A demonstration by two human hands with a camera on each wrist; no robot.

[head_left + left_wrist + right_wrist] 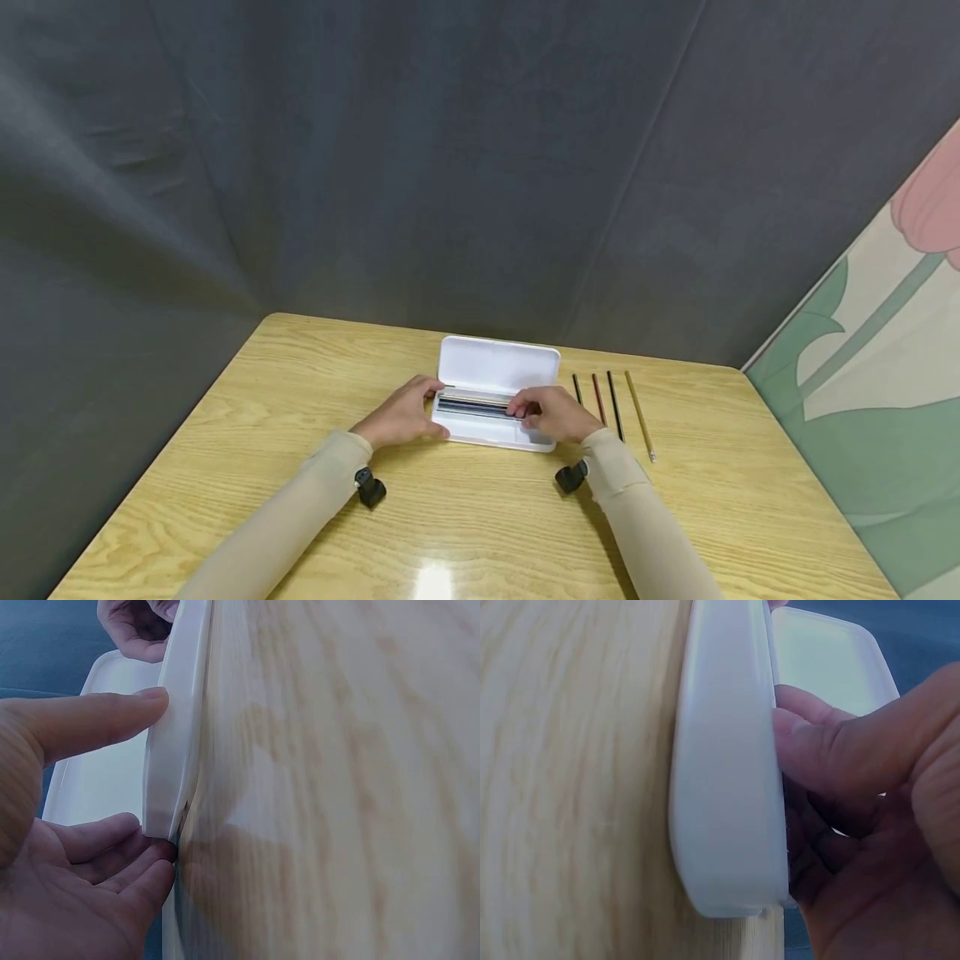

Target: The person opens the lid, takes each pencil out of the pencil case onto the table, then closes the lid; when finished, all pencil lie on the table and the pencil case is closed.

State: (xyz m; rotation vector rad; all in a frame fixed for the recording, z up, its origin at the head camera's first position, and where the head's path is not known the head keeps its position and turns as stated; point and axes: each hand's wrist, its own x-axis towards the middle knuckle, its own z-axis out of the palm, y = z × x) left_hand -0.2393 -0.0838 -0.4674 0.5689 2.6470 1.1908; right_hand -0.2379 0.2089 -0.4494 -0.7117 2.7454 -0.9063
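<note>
A dark grey cloth backdrop (420, 167) fills the far side of the scene, and a panel painted with a pink flower and green leaves (885, 350) leans at the right. In front of them stands a light wooden table (247, 433). Near the middle of the table, toward its far edge, lies a white pencil case (480, 429) — its lid (498, 365) stands open on the far side, and dark pencils (472, 406) lie lengthwise in the tray.

The left hand (405, 412) grips the left end of the case: the left wrist view shows the thumb (97, 720) pressed on the near wall and the fingers (105, 847) curled at the end. The right hand (553, 412) is at the right end, with its fingers curled down into the tray on the pencils; the right wrist view shows its thumb (832, 746) against the tray's rim, though whether it pinches a pencil cannot be told.

Just right of the case, four more pencils lie side by side on the table — a black one (577, 388), a red one (598, 398), another black one (615, 406) and a yellow-brown one (640, 415).
</note>
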